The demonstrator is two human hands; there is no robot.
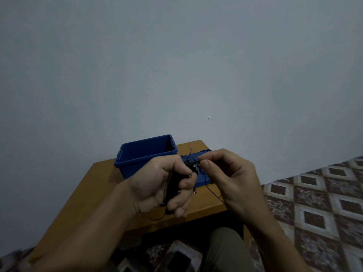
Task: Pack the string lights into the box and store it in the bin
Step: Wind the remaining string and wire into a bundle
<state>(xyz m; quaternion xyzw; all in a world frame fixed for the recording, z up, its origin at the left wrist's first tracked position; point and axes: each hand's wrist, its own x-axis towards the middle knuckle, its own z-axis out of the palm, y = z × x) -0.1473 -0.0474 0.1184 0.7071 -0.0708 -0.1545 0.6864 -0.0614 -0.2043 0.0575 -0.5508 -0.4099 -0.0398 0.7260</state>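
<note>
The left hand (pixel 155 183) gripped the bundled black-wired string lights (pixel 172 187), long axis upright, just in front of the open blue plastic bin (pixel 133 163). The right hand (pixel 231 179), to the bin's right, pinched their top strand.

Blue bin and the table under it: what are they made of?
Blue bin: likely moulded plastic, semi-gloss; uniform colour, lipped rim. Table: looks like wood or laminate, smooth; even tan surface, grain not discernible.

1. Left hand (pixel 167 185), just in front of the blue bin (pixel 135 163), palm turned inward, fingers curled round a dark bundle of string lights (pixel 173 185).
2. Right hand (pixel 229 177), right of the bin, fingertips pinching the wire.
3. Bare forearms reach toward the bin.
</note>
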